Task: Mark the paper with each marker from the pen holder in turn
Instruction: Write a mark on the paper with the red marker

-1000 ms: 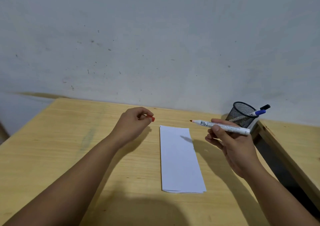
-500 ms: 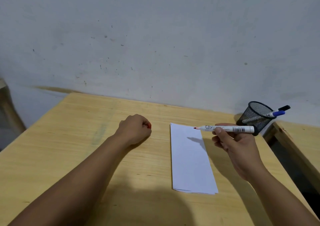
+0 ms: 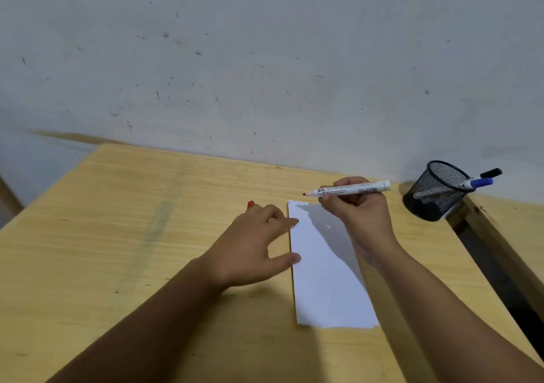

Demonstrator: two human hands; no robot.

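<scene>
A white sheet of paper (image 3: 323, 279) lies lengthwise on the wooden table (image 3: 117, 235). My right hand (image 3: 362, 215) grips an uncapped white marker (image 3: 353, 190) with a red tip, held level over the paper's far edge with its tip pointing left. My left hand (image 3: 253, 244) is spread, its thumb and forefinger touching the paper's left edge. A red cap (image 3: 250, 204) shows just beyond its knuckles, apparently lying on the table. A black mesh pen holder (image 3: 435, 191) stands at the back right, holding a blue-capped marker (image 3: 479, 183) and a black-capped marker (image 3: 491, 173).
A grey wall rises right behind the table. Right of the pen holder a dark gap (image 3: 494, 265) separates this table from a second wooden surface (image 3: 515, 221). The table's left edge drops off at the far left.
My left hand has opened, left the red cap on the table and slid right to the paper's edge. My right hand has carried the marker left, over the paper's far end.
</scene>
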